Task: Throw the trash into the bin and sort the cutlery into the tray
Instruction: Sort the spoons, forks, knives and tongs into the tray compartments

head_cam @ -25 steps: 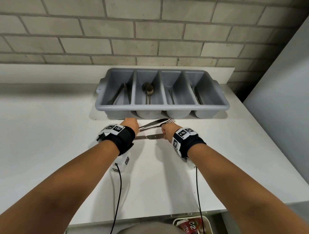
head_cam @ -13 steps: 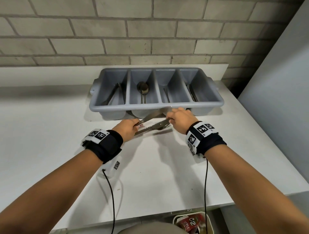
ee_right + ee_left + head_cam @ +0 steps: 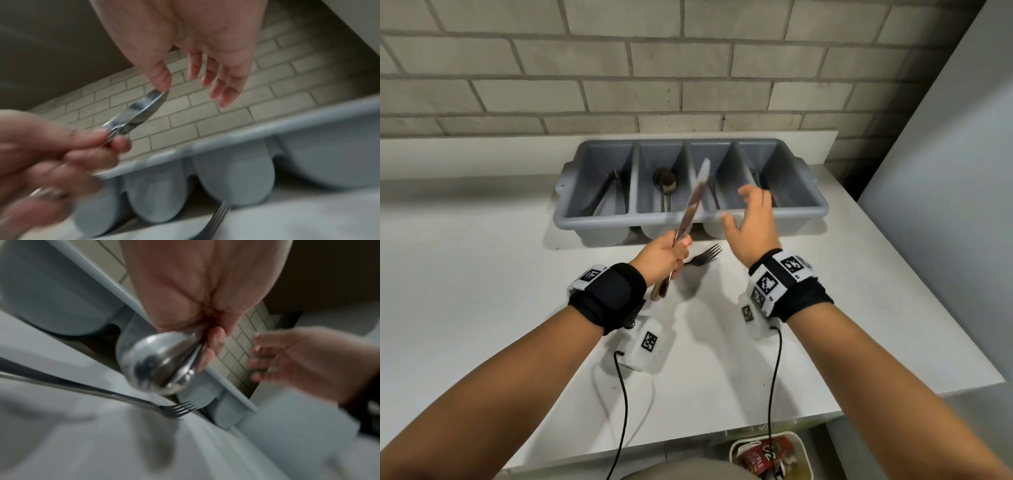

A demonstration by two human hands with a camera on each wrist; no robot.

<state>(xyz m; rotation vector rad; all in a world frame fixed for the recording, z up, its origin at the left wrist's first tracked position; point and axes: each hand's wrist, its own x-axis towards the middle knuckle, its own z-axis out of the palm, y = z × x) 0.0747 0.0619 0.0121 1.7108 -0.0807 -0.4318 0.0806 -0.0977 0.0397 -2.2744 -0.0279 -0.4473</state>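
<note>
1. Head view: a white tabletop [image 3: 482, 291] stands against a pale brick wall [image 3: 585, 68], with a grey panel [image 3: 945, 171] rising on the right.
2. A grey four-part tray [image 3: 571, 219] sits at the back of the tabletop, against the wall ledge. Its second compartment from the left holds a spoon [image 3: 665, 181]; the others hold cutlery too dim to name.
3. The left hand [image 3: 661, 255] grips a knife [image 3: 693, 202] by the handle, blade tilted up over the tray's front rim. The left wrist view shows a rounded metal end [image 3: 158, 363] below the fist; more than one piece may be in the grip, I cannot tell.
4. The right hand [image 3: 751, 222] is spread wide and holds nothing, just beside the blade, above the tray's front edge.
5. A fork [image 3: 702, 257] lies on the tabletop between the hands, tines toward the tray.
6. Below the tabletop's near edge, a white bin [image 3: 804, 455] holds red packaging.
</note>
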